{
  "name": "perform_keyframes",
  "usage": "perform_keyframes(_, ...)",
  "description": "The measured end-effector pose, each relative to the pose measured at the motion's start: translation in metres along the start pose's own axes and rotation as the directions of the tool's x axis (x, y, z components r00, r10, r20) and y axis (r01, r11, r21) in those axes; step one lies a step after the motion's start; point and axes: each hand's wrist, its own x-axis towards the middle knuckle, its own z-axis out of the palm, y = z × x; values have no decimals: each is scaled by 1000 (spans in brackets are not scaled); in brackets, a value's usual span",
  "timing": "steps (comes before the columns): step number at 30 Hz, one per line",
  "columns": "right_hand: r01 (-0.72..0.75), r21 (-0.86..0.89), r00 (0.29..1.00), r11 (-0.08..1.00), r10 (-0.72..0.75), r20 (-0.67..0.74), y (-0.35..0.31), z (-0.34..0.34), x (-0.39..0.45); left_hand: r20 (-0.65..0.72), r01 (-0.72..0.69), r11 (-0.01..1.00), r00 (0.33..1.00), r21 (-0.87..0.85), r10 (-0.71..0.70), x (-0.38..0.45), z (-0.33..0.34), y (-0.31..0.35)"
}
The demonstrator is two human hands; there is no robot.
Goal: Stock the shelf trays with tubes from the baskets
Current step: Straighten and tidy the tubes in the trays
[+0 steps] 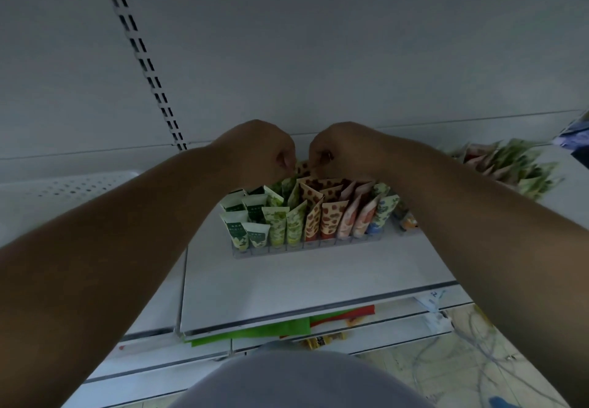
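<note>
Both hands meet at the back of the clear plastic shelf tray point(306, 245) — left hand point(259, 149) and right hand point(338, 149) each pinching the crimped top of a cream, brown-spotted soft plastic tube point(304, 167). Likely light and squashy; the stiff crimp gives the surest grip.

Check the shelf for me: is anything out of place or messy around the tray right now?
Yes. A loose heap of tubes lies on the shelf to the right, not in any tray. In the clear tray the rows stand in order, and both hands pinch a spotted tube at its back.
</note>
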Motion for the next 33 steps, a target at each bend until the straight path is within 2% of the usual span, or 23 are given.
perform_keyframes(9, 7, -2, 999, 1000, -7, 32, -3, 5, 1, 40, -47, 999, 998, 3, 47, 1, 3, -1)
perform_keyframes(16, -21, -4, 1000, 1000, 21, -16, -3, 10, 0, 2, -101, 995, 995, -14, 101, -3, 5, -1)
perform_keyframes(23, -85, 37, 995, 996, 87, -52, 12, -1, -13, 3, -82, 997, 997, -7, 82, -1, 5, 1)
perform_keyframes(27, -100, 26, 995, 995, 101, -26, 22, -7, -22, 14, -42, 999, 999, -3, 42, 3, 3, 6)
perform_keyframes(33, -72, 10, 997, 997, 72, 31, 17, -8, -19, 1, -73, 997, 997, 2, 73, 18, 2, 17)
